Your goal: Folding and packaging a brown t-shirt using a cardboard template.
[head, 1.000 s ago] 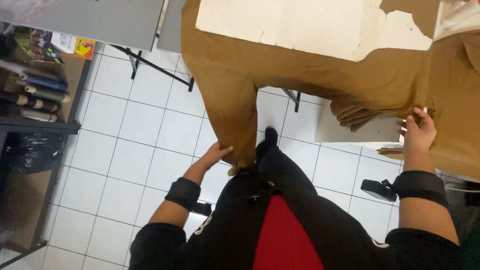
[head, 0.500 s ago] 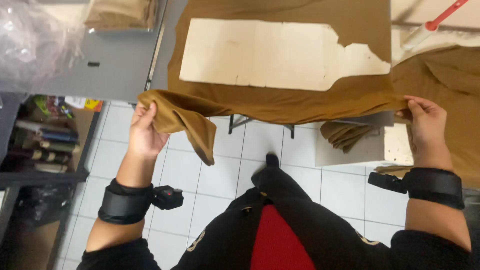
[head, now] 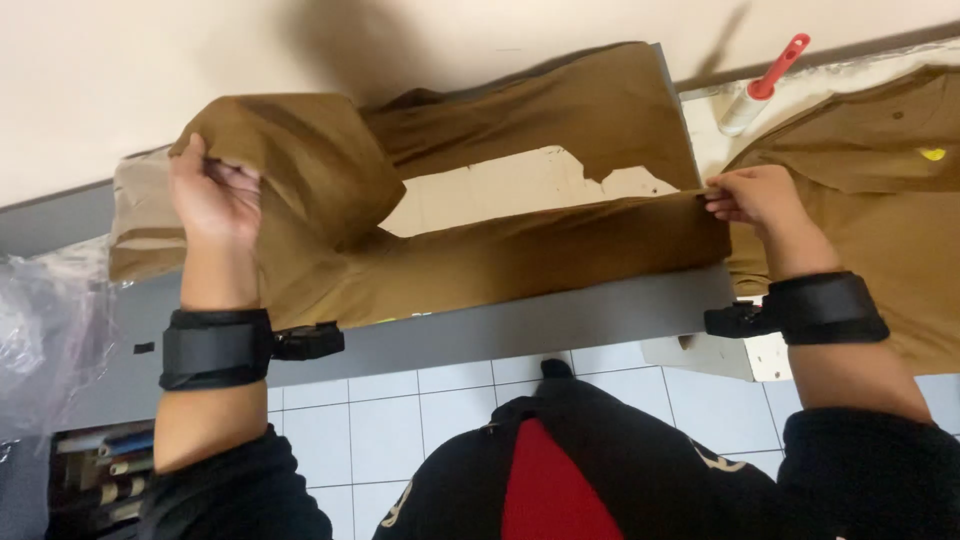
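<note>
A brown garment (head: pixel 520 250) lies across the grey table (head: pixel 520 325), folded over a pale paper pattern (head: pixel 500 185). My left hand (head: pixel 210 195) grips a raised fold of the brown cloth at the left end, lifted above the table. My right hand (head: pixel 755 195) pinches the cloth's folded edge at the right end, near the table's corner. Both wrists carry black straps.
More brown cloth (head: pixel 860 200) lies on a second surface at the right, with a red-handled lint roller (head: pixel 765 85) behind it. Clear plastic wrap (head: pixel 45 340) bunches at the left. White floor tiles (head: pixel 400 430) show below, a shelf with items at lower left.
The cloth's hanging end has been lifted from below the table edge up onto the table. My left hand rose with it; my right hand holds the other end, and the view has tilted upward.
</note>
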